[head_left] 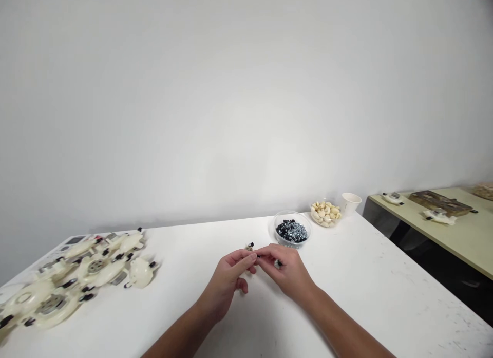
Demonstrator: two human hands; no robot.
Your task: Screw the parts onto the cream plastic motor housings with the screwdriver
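My left hand (227, 278) and my right hand (289, 273) meet over the white table, thumb and fingertips closed in a pinch. Whatever sits between the fingertips is tiny and mostly hidden. Just beyond the left fingertips shows a small tan piece with a black tip (250, 247); I cannot tell whether it is held or lies behind. A dark bit (279, 264) peeks out by the curled fingers of my right hand. Beyond that hand stands a clear bowl (276, 224) of small black and silvery pieces, which look like screws.
Cream plastic parts with black tips (110, 271) lie piled on the left of the white table (173, 322). Behind stand a bowl of pale rounded pieces (325, 213) and a white cup (351, 204). A lower yellowish table (431, 240) at right carries a brown block (441, 203) and similar cream parts.
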